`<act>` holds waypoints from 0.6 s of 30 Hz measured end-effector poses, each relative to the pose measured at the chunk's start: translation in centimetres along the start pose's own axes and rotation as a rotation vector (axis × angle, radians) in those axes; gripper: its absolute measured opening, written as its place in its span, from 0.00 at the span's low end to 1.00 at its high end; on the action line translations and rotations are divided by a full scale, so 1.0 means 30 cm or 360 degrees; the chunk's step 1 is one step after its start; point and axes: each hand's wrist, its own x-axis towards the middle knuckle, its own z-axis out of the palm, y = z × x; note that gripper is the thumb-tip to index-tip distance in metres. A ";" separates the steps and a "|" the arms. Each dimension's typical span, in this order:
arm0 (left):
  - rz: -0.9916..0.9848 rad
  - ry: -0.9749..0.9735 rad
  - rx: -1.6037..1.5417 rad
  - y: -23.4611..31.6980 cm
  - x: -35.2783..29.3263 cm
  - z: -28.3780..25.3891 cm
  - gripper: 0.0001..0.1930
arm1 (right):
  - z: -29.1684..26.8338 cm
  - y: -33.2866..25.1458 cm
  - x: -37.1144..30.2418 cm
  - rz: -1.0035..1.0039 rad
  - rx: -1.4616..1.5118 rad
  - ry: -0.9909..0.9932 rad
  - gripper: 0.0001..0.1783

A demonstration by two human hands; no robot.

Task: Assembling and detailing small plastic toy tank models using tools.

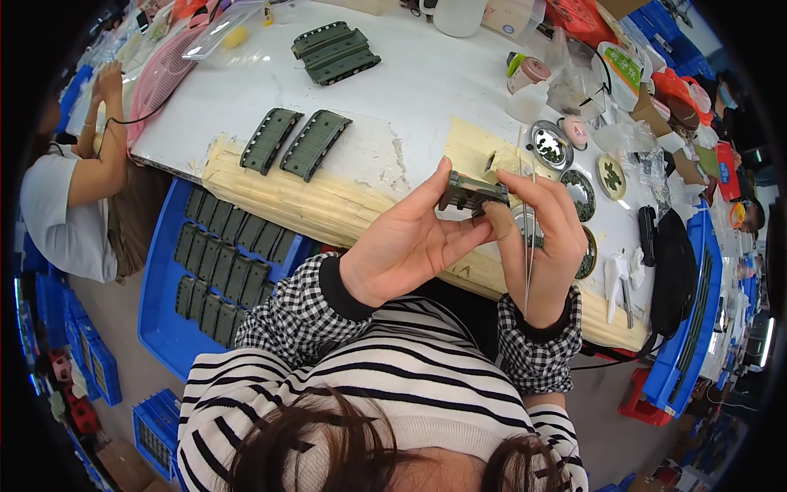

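My left hand (389, 250) pinches a small dark green moulded model part (469, 193) between thumb and fingers, just above the table's front edge. Against the part's other end rest fingers of my right hand (545, 238). Slim metal tweezers (530, 266) lie in that same right hand, running down along the palm. Two curved dark green parts, one on the left (270, 141) and one on the right (316, 145), lie side by side to the left. Round dishes hold tiny green pieces; one metal dish (550, 145) stands beyond my right hand.
A blue bin (156, 307) with rows of green parts (218, 275) sits below the table at left. More green parts (336, 54) lie at the far side. Another person (78, 197) is at the left. Bottles, bags and a black pouch (676, 262) crowd the right.
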 end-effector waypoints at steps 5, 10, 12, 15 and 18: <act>-0.0017 0.0054 -0.0007 -0.004 -0.013 0.008 0.23 | -0.038 -0.008 0.004 -0.0123 -0.0084 0.0003 0.25; 0.0086 0.0210 0.0205 0.003 -0.020 0.030 0.18 | -0.079 -0.041 -0.048 0.0171 0.0492 0.0107 0.26; 0.0375 0.0224 0.0504 -0.008 -0.023 0.040 0.17 | -0.082 -0.057 -0.075 0.0258 0.0508 0.0156 0.24; 0.0476 0.0127 0.0818 0.019 -0.042 0.039 0.19 | -0.112 -0.046 -0.082 0.0067 0.0464 0.0055 0.21; 0.0526 0.0030 0.0885 0.023 -0.040 0.030 0.20 | -0.112 -0.053 -0.087 -0.0022 0.0452 0.0002 0.19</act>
